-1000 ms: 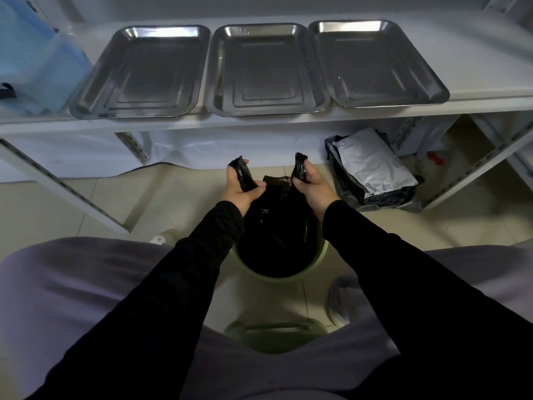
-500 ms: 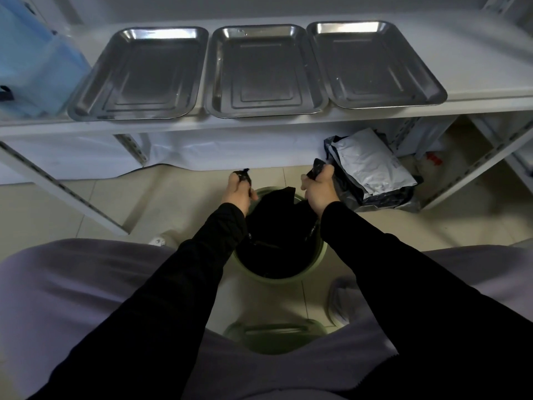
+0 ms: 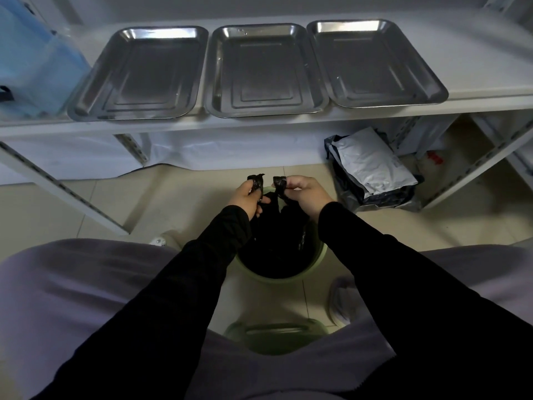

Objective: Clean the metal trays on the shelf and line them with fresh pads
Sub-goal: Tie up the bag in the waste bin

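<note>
Holding a black bag [image 3: 277, 243] with both hands, I sit low in front of a white shelf [image 3: 476, 53]. My left hand [image 3: 245, 197] is closed tight on 1 black handle of the bag, and the tip of that handle sticks up past my fingers. My right hand [image 3: 305, 197] is closed tight on the other handle. My 2 hands are near each other, with a small gap between them.

Below my hands, the bag hangs down into a round green bin [image 3: 317, 264] on the floor. Closer to me than the bin lies a green lid [image 3: 277, 336], flat on the tiles between my knees.

Up past my hands, 3 metal trays sit side by side on the shelf. I see the left tray [image 3: 138, 73], the middle tray [image 3: 265, 70] and the right tray [image 3: 375, 64]. All 3 are bare and shiny inside, with no pads in them. Their rims look like they touch or nearly touch.

Far to the left of my left hand, on the same shelf, is a blue thing [image 3: 31, 59]. I cannot tell what it is. To the right of my right hand, a grey packet [image 3: 372, 166] lies on the floor under the shelf.
</note>
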Tool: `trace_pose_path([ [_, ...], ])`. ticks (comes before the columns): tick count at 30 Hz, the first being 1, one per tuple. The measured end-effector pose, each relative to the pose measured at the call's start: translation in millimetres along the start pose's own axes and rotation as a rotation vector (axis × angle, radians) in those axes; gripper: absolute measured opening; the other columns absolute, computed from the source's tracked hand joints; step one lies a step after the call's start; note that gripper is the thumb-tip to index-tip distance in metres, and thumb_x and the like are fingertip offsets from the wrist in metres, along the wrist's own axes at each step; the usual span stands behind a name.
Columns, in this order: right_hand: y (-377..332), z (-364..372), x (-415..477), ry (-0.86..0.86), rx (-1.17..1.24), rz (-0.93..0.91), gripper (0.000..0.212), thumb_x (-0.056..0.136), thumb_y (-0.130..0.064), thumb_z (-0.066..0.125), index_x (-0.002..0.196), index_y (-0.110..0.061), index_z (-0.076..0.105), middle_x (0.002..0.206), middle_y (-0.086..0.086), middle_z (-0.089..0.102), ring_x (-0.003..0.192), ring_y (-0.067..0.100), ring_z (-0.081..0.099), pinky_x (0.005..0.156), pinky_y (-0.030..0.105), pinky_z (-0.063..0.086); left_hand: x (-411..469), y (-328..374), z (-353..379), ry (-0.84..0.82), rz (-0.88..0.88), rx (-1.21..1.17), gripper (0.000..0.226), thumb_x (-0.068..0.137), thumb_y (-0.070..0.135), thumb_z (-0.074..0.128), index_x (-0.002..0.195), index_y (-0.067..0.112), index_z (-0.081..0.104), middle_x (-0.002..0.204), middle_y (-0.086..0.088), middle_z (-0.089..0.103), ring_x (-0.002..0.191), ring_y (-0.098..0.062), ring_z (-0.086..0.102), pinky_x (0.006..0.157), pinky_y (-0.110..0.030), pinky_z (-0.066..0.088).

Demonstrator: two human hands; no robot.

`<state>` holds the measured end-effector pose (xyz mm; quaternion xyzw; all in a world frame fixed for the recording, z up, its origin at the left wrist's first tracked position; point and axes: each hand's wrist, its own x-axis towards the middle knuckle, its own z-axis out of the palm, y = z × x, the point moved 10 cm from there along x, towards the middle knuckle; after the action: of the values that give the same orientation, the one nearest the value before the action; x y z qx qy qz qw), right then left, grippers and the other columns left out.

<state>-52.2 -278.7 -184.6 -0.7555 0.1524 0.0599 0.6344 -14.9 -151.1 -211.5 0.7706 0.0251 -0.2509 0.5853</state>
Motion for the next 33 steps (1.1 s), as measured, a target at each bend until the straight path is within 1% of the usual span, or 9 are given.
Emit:
trace_pose_path([
  [2,-1.3,-0.7,0.6,0.009,-0.043,-0.017,0.030,0.086,0.016,0.050,0.079,-0.013,0.052,0.072,-0.001,0.053,0.049,-0.009,0.055,0.059,0.013,0.043,-0.2,-5.2,7.9,-0.048,-0.042,-0.034,0.036,0.088,-0.002,0.053,0.122,0.008,0.044,0.067,-0.006,0.046,0.046,-0.013,0.041,0.045,-0.023,0.034],
  [6,2.9,-0.1,-0.6,0.016,0.046,0.043,0.045,0.082,0.015,0.057,0.078,-0.021,0.031,0.074,0.005,0.059,0.062,0.013,0.056,0.060,0.023,0.048,-10.2,-2.3,27.1,-0.186,0.015,-0.016,0.056,0.075,0.009,0.076,0.119,0.014,0.042,0.075,0.003,0.053,0.054,-0.006,0.049,0.046,-0.015,0.038],
  [9,2.7,6.9,-0.4,-0.035,0.083,0.037,0.043,0.078,0.017,0.062,0.079,-0.019,0.037,0.065,0.002,0.066,0.059,0.012,0.063,0.064,0.024,0.053,-20.3,10.2,41.5,-0.311,0.156,0.152,0.033,0.080,0.008,0.072,0.108,0.018,0.057,0.070,0.012,0.055,0.053,0.009,0.050,0.045,-0.003,0.037],
  [14,3.9,17.9,-1.0,-0.135,0.092,0.062,0.030,0.080,0.015,0.060,0.078,-0.014,0.054,0.057,-0.003,0.070,0.053,0.004,0.066,0.058,0.020,0.054,-23.0,9.4,39.2,-0.274,0.176,0.147,0.021,0.088,0.010,0.063,0.108,0.014,0.059,0.068,0.009,0.054,0.041,0.011,0.051,0.042,-0.003,0.035],
  [19,3.2,-7.3,-2.8,0.082,0.170,0.029,0.020,0.086,0.004,0.055,0.085,-0.015,0.059,0.083,0.005,0.061,0.078,0.021,0.062,0.088,0.039,0.052,-14.1,-1.6,23.4,-0.155,0.044,0.150,0.018,0.096,0.030,0.052,0.102,0.015,0.061,0.069,-0.004,0.048,0.046,-0.010,0.039,0.044,-0.017,0.034],
  [24,15.0,-0.2,2.0,0.038,0.063,0.117,0.038,0.090,-0.005,0.056,0.127,-0.011,0.056,0.124,0.005,0.056,0.120,0.027,0.054,0.111,0.043,0.037,-14.2,-3.1,21.6,-0.152,-0.011,0.005,0.011,0.097,0.024,0.050,0.101,0.017,0.058,0.068,0.004,0.050,0.040,-0.005,0.042,0.045,-0.019,0.034],
  [27,9.1,3.5,-1.5,0.019,-0.018,0.066,0.011,0.092,-0.007,0.056,0.095,-0.010,0.066,0.092,0.004,0.064,0.089,0.019,0.059,0.097,0.037,0.044,-15.6,-0.5,27.8,-0.196,0.003,-0.011,0.009,0.097,0.016,0.051,0.104,0.016,0.055,0.067,0.003,0.050,0.031,0.002,0.042,0.041,-0.015,0.034],
  [29,6.5,0.5,-0.7,0.051,-0.047,0.032,0.024,0.092,-0.008,0.056,0.072,-0.019,0.061,0.074,-0.003,0.058,0.073,0.011,0.054,0.085,0.032,0.044,-15.3,-1.0,30.4,-0.213,0.003,-0.015,0.012,0.096,0.013,0.051,0.107,0.016,0.054,0.068,0.003,0.050,0.030,0.003,0.043,0.039,-0.015,0.034],
  [33,8.9,-10.2,1.5,0.114,-0.047,0.047,0.029,0.094,-0.005,0.050,0.070,-0.022,0.052,0.070,-0.002,0.051,0.070,0.012,0.048,0.072,0.026,0.041,-9.1,-4.6,23.5,-0.148,-0.038,-0.142,0.018,0.095,0.013,0.052,0.109,0.009,0.041,0.073,-0.003,0.052,0.027,-0.003,0.047,0.033,-0.013,0.034],
])
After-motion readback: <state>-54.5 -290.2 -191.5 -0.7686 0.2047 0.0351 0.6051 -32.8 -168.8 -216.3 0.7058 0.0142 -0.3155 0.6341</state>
